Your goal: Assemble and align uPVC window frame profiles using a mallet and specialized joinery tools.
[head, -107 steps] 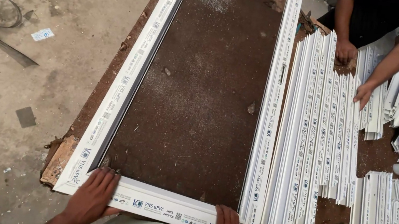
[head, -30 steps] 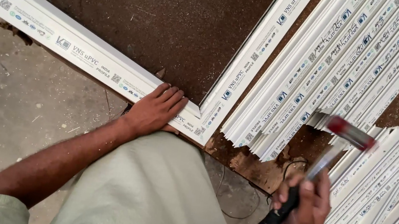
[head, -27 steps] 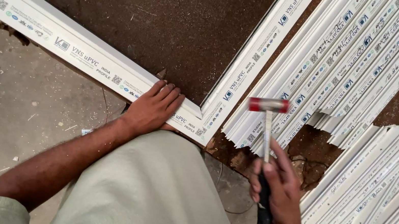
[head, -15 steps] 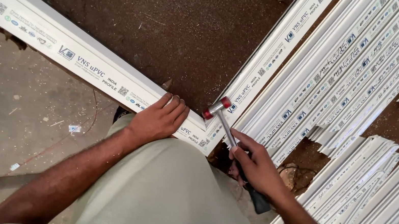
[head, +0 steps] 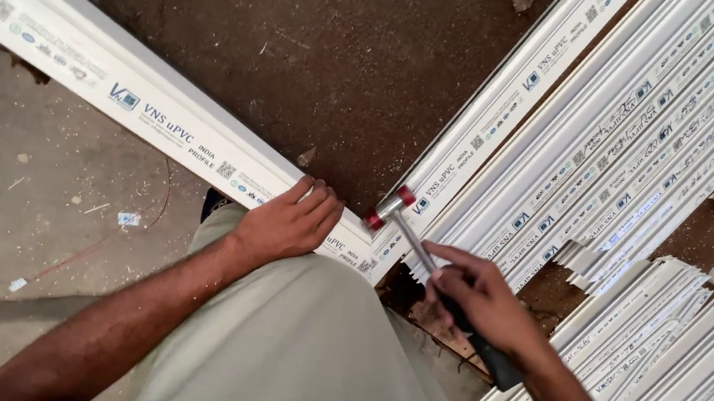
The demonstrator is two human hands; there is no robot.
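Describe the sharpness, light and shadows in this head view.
Head view: even, soft daylight, no glare; the hammer and both hands, left and right, are fairly sharp; a long faint shadow crosses the concrete floor at lower left.

White protective film with blue printed labels (head: 157, 114) covers the frame and stacked profiles (head: 643, 119).

Light: I see soft, even daylight, bright, with no hard glare.
Shadows: a long dim band crosses the concrete floor (head: 19, 184) at 8 o'clock.
Focus: sharp at centre.
Blur: slight smear on the hammer (head: 423, 255) head.
Edges: white profiles (head: 660, 130) bend at 2 o'clock.
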